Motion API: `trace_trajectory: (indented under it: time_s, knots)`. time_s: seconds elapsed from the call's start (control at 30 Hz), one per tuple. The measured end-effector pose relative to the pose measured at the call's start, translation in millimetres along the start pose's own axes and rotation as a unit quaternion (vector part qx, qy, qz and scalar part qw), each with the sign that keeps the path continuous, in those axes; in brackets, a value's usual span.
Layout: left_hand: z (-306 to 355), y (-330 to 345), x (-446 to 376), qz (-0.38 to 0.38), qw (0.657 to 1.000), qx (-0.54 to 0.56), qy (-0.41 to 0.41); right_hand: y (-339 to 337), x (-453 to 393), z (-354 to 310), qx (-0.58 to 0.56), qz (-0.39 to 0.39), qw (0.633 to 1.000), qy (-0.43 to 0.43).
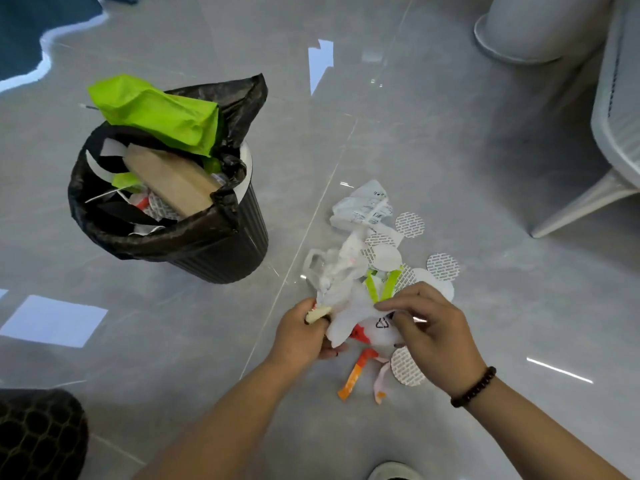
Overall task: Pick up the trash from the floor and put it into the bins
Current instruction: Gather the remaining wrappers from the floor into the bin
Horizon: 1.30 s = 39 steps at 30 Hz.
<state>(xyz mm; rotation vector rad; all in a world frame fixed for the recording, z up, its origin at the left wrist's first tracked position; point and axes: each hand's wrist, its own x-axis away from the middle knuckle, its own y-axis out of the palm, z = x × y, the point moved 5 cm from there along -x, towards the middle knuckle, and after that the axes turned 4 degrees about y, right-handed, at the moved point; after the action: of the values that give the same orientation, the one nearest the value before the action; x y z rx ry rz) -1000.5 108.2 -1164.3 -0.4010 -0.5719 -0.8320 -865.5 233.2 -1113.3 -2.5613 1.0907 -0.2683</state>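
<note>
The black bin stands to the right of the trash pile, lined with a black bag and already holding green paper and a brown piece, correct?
Not quite: the head view shows the black bin to the left of the trash pile. The rest holds: black bag, green paper, brown piece.

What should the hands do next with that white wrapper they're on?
Probably lift it. The left hand and right hand both grip the white wrapper, and the bin stands to their left, already holding trash.
</note>
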Motion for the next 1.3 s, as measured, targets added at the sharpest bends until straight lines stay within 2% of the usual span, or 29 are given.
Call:
trace_trajectory:
  time_s: [0.17,0.23,0.3,0.37,0.43,0.53,0.6,0.7,0.77,0.87,0.93,0.97,1.03,1.1,1.13,1.2,1.3]
  knots:
    - [43,-16,24,-0.120,0.975,-0.173,0.073,-3,-32,-48,-0.012,0.021,0.999,-0.035]
    - [59,-24,30,-0.156,0.950,-0.250,0.102,6,-43,-64,0.004,-0.017,0.998,-0.056]
    - [78,-35,42,-0.181,0.934,-0.272,0.145,18,-52,-75,0.030,-0.071,0.995,-0.065]
    - [94,-44,54,-0.172,0.938,-0.228,0.195,27,-54,-83,0.020,-0.119,0.991,-0.054]
    - [102,-59,61,-0.117,0.962,-0.135,0.206,36,-49,-86,-0.008,-0.148,0.989,-0.029]
    - [96,-70,67,-0.067,0.987,0.062,0.135,52,-36,-82,-0.056,-0.158,0.985,0.033]
    - [90,-66,73,-0.085,0.981,0.155,0.085,59,-31,-78,-0.050,-0.145,0.986,0.061]
    - [90,-58,77,-0.148,0.952,0.265,0.034,60,-31,-74,-0.006,-0.126,0.989,0.082]
    - [93,-57,77,-0.158,0.951,0.267,0.002,58,-33,-71,0.052,-0.129,0.986,0.094]
    - [91,-53,70,-0.086,0.987,0.137,-0.021,57,-34,-60,0.084,-0.119,0.980,0.137]
    - [91,-46,64,-0.037,0.990,0.135,-0.022,59,-31,-52,-0.041,-0.106,0.974,0.198]
    - [92,-43,62,-0.026,0.983,0.179,-0.024,62,-29,-50,-0.139,-0.108,0.956,0.235]
    - [94,-40,57,-0.015,0.958,0.285,-0.032,68,-22,-46,-0.321,-0.138,0.891,0.290]
    - [91,-41,50,0.003,0.933,0.359,-0.028,70,-13,-49,-0.420,-0.180,0.831,0.317]
    - [88,-40,47,0.020,0.928,0.372,-0.022,69,-9,-51,-0.447,-0.193,0.814,0.318]
    - [80,-39,43,0.081,0.937,0.340,0.002,65,-7,-51,-0.459,-0.171,0.817,0.305]
    - [69,-33,43,0.167,0.955,0.237,0.055,53,-11,-51,-0.401,-0.095,0.865,0.287]
